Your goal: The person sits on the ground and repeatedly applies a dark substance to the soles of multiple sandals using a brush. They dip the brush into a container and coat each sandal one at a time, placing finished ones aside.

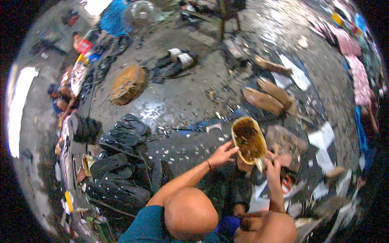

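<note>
A yellowish, tub-like plastic container (pixel 234 133) is held tilted in front of my knees. Its open mouth shows dark brown residue coating the inside. My left hand (pixel 223 154) grips its left side near the lower end, a thin dark band at the wrist. At the narrow, pale lower end, my right hand (pixel 273 165) closes its fingers around the container. Just right of it lies a rough grey stone (pixel 285 139). Beyond are brown shoe-shaped forms (pixel 263 100). Motion blur softens the fingertips.
Black flip-flops (pixel 121 162) lie heaped to my left. A round orange-brown block (pixel 129 84) stands farther off, near a dark-and-white bundle (pixel 174 62). White sheets (pixel 322 141) and scraps litter the right side. Another person (pixel 60 99) crouches at far left. A fan (pixel 142 11) stands at the back.
</note>
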Demonstrator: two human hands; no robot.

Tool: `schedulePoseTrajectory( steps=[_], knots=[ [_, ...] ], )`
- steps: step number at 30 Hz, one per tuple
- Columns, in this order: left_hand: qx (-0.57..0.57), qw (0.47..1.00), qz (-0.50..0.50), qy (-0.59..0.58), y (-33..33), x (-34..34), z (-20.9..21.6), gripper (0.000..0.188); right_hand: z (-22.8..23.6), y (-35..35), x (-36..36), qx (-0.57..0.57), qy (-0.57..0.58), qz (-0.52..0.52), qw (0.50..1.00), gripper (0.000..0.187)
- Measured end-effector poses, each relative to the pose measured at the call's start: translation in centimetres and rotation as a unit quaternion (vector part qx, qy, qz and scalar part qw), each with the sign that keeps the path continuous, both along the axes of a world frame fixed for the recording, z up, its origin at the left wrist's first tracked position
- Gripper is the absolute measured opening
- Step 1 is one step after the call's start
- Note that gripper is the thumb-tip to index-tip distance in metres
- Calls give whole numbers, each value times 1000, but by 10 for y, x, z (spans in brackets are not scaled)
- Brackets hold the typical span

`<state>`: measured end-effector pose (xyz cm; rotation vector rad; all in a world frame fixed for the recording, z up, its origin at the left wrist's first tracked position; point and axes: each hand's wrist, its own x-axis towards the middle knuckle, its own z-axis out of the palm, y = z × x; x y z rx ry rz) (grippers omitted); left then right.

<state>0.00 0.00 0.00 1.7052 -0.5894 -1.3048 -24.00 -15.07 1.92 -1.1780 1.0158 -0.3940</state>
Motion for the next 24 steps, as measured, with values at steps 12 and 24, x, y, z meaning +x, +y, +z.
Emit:
schedulePoseTrajectory(
  steps=[12,24],
  knots=[
    [103,940,219,-241,25,74,32,39,54,-30,35,-43,-121,-194,973,36],
    [308,721,96,-613,241,30,58,48,85,-85,40,-83,-112,-19,990,41]
  ],
)
